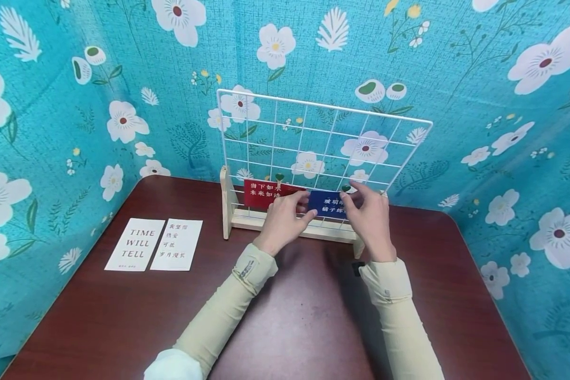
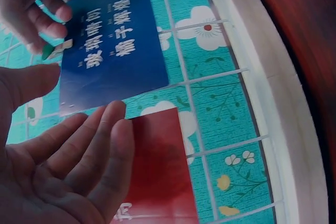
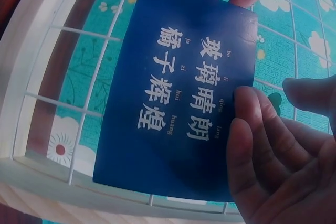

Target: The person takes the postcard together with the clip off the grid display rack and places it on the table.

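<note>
A blue card (image 1: 331,206) with white Chinese characters hangs on the lower right of a white wire grid (image 1: 325,106), under a green leaf-topped clip (image 1: 346,188) on its upper edge. My right hand (image 1: 373,224) is at the card's right side; in the right wrist view its fingertips (image 3: 244,135) overlap the card's edge, thumb apart, around the clip. My left hand (image 1: 284,224) is at the blue card's left edge, thumb and extended fingers spread, overlapping the neighbouring red card (image 1: 260,198). That one hangs from a similar green clip (image 1: 279,178); its right part is hidden.
The grid stands in a pale wooden base (image 1: 226,208) on a dark reddish-brown table (image 1: 299,327). Two white printed cards, one in English (image 1: 144,224) and one in Chinese (image 1: 192,232), lie flat at left. A turquoise floral curtain (image 1: 171,84) hangs close behind the grid.
</note>
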A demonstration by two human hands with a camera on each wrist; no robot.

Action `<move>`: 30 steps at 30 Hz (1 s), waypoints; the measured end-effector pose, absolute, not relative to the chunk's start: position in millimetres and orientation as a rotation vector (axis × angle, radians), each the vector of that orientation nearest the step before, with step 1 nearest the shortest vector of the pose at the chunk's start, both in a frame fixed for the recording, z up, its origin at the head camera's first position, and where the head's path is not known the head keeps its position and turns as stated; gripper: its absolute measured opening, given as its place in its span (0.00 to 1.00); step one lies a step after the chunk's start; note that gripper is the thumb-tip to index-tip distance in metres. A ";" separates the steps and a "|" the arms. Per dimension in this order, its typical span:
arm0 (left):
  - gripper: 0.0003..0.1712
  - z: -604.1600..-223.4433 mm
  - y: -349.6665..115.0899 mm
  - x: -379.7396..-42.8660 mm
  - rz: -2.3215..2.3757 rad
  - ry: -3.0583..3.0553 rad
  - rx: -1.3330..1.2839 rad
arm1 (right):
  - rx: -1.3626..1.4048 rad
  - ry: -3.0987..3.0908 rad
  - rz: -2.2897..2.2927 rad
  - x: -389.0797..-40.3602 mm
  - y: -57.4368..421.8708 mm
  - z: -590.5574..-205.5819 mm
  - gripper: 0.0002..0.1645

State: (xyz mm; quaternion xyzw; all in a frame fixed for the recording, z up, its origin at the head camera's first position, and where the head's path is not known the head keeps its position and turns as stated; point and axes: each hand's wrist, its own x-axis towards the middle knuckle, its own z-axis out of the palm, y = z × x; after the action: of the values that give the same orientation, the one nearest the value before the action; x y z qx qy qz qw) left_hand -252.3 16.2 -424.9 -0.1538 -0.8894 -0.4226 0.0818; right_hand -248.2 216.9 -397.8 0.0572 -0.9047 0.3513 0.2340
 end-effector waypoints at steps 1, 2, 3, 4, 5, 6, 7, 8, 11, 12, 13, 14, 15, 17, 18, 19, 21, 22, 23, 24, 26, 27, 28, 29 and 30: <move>0.28 -426.3 17.2 -253.1 -1.259 -2.654 -0.448 | 0.155 -2.491 0.972 -249.2 216.5 -398.1 0.24; 0.27 -427.7 18.2 -253.9 -1.262 -2.645 -0.438 | 0.157 -2.494 0.980 -250.3 216.1 -398.5 0.24; 0.26 -429.1 19.1 -254.7 -1.259 -2.637 -0.427 | 0.152 -2.498 0.987 -251.4 215.7 -399.2 0.24; 0.24 -430.9 19.9 -255.7 -1.255 -2.627 -0.417 | 0.152 -2.501 0.989 -252.5 215.5 -399.9 0.23; 0.23 -432.5 20.9 -256.4 -1.247 -2.618 -0.408 | 0.153 -2.499 0.994 -253.4 215.4 -400.4 0.22; 0.21 -434.3 21.9 -257.4 -1.236 -2.607 -0.401 | 0.155 -2.495 1.003 -254.2 215.4 -401.0 0.21; 0.20 -436.4 23.0 -258.6 -1.228 -2.595 -0.393 | 0.152 -2.492 1.009 -255.1 215.5 -401.9 0.20; 0.19 -438.4 24.1 -259.7 -1.221 -2.583 -0.384 | 0.148 -2.486 1.017 -255.9 215.5 -402.5 0.19; 0.15 -445.4 26.4 -263.2 -1.213 -2.544 -0.353 | 0.145 -2.469 1.038 -257.7 215.7 -403.5 0.16; 0.14 -447.4 27.0 -264.0 -1.224 -2.529 -0.341 | 0.144 -2.468 1.040 -258.1 215.8 -403.7 0.15; 0.13 -448.9 27.3 -264.5 -1.237 -2.512 -0.331 | 0.140 -2.468 1.040 -258.4 215.9 -403.8 0.14; 0.12 -450.4 27.5 -265.1 -1.249 -2.495 -0.323 | 0.143 -2.469 1.045 -258.7 216.0 -403.5 0.14; 0.11 -451.6 27.5 -265.5 -1.269 -2.476 -0.319 | 0.147 -2.473 1.047 -259.1 216.2 -403.5 0.13; 0.09 -453.0 27.5 -266.1 -1.292 -2.450 -0.313 | 0.160 -2.481 1.058 -259.9 216.7 -403.2 0.13; 0.09 -453.5 27.5 -266.6 -1.298 -2.442 -0.315 | 0.166 -2.483 1.066 -260.2 217.0 -402.7 0.13; 0.08 -453.7 27.3 -267.2 -1.297 -2.437 -0.316 | 0.176 -2.482 1.074 -260.6 217.5 -402.1 0.13; 0.08 -453.5 27.0 -268.1 -1.291 -2.435 -0.318 | 0.199 -2.480 1.079 -261.1 218.0 -400.6 0.13; 0.08 -453.1 26.8 -268.5 -1.281 -2.439 -0.318 | 0.207 -2.479 1.079 -261.5 218.1 -399.9 0.13; 0.08 -452.6 26.5 -268.8 -1.275 -2.439 -0.320 | 0.212 -2.476 1.075 -262.1 218.4 -399.3 0.12; 0.09 -452.2 26.5 -269.3 -1.267 -2.439 -0.323 | 0.220 -2.473 1.064 -262.4 218.8 -399.0 0.12; 0.09 -451.2 26.1 -269.6 -1.251 -2.439 -0.328 | 0.227 -2.469 1.046 -263.2 218.8 -398.8 0.12; 0.09 -451.0 26.0 -269.9 -1.244 -2.439 -0.330 | 0.228 -2.466 1.036 -263.7 219.0 -399.1 0.12; 0.09 -450.4 25.9 -269.9 -1.237 -2.437 -0.331 | 0.230 -2.464 1.030 -264.0 219.1 -398.9 0.11; 0.09 -449.9 25.9 -269.9 -1.233 -2.435 -0.333 | 0.233 -2.462 1.023 -263.9 219.1 -398.5 0.11; 0.09 -449.6 25.8 -269.9 -1.228 -2.435 -0.332 | 0.237 -2.457 1.026 -263.9 219.1 -398.2 0.11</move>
State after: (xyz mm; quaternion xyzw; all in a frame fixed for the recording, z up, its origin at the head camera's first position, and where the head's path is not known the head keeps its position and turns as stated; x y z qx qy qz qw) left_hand -269.9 25.8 -449.6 -0.1186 -0.8691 -0.4385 0.1958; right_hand -263.9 219.1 -398.2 0.0863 -0.8941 0.3732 0.2320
